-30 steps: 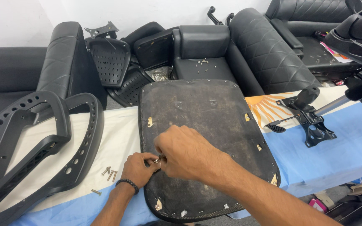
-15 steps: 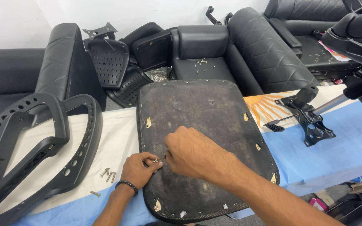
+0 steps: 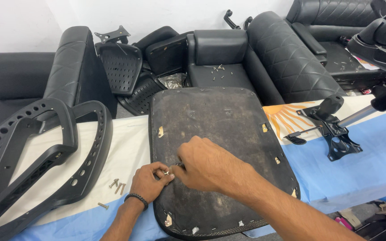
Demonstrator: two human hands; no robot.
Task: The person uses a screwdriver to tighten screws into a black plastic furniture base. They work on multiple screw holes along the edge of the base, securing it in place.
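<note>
At lower centre, the left hand [image 3: 150, 180] and right hand [image 3: 206, 163] are together pinching a small fastener [image 3: 167, 172] on the upturned seat base [image 3: 220, 120]; seating it likely needs steady alignment.

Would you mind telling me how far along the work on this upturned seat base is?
Done: nothing clearly fastened to the seat base. In hand: the left hand and right hand meet over a small metal piece. Left: loose screws and black frame lie unattached.
</note>
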